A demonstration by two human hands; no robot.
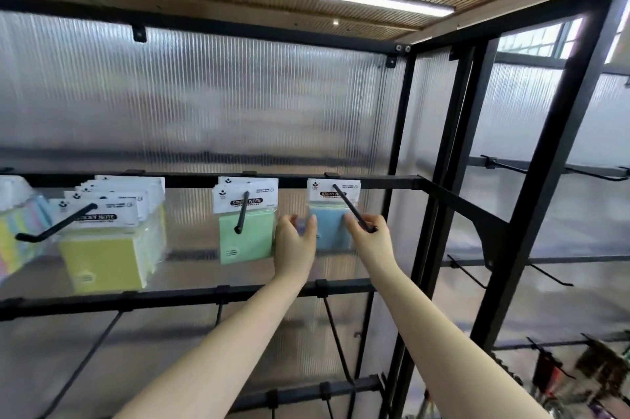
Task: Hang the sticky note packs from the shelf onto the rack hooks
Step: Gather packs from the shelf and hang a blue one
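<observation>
- Both arms reach up and forward from the bottom of the view, side by side, to the same spot on the rack.
- The left hand [295, 241] has its fingers curled up around something small and dark. The view is blurry there, so I cannot tell what it is, or whether the hand is pinching the left edge of the blue pack [329, 227].
- The right hand [370, 234] is wrapped around the front tip of the right hook [353, 209], with its fingers closed on the tip.
- The two hands are close together but not touching. The blue pack shows between them.
- The blue pack hangs flat, facing the person, with its white top card up on the hook near the top bar [204, 179].
- The hook is a long thin rod. It points from the bar toward the person and a bit down and right. My guess is that any pack must slide along that line.
- The right hand is nearer the hook tip. The left hand is nearer the pack's side.
- Just left of the left hand hangs the green pack [247, 234] on its own hook. There is little room on that side.
- To the right is a black rack post [399, 180], with some open room before it.
- Far left, a thick bunch of yellow packs [109, 248] fills another hook.
- Behind it all is a cloudy ribbed wall [204, 94].
</observation>
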